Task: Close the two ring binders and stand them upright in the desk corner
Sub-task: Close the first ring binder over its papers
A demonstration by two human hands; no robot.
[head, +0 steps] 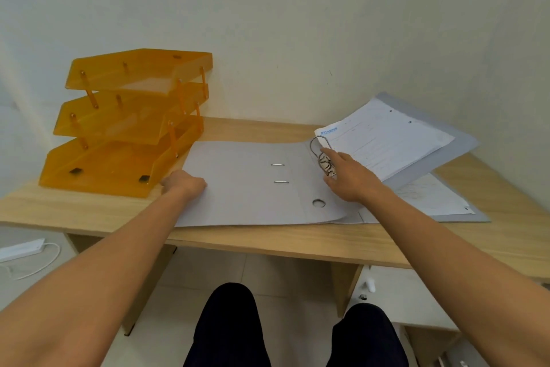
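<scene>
A grey ring binder [247, 188] lies open on the wooden desk [89, 212], its left cover flat and its right cover raised with a stack of white papers [384, 140] on it. My left hand [184, 185] grips the left cover's outer edge. My right hand [348, 179] rests on the metal ring mechanism [323, 158] at the spine, forefinger stretched along it. A second grey binder [431, 200] with papers lies open underneath, to the right, mostly covered by the first.
A three-tier orange letter tray [128, 125] stands at the desk's back left. White walls meet behind the desk at the right. A white power strip [20, 249] lies on the floor to the left. My knees show below the desk edge.
</scene>
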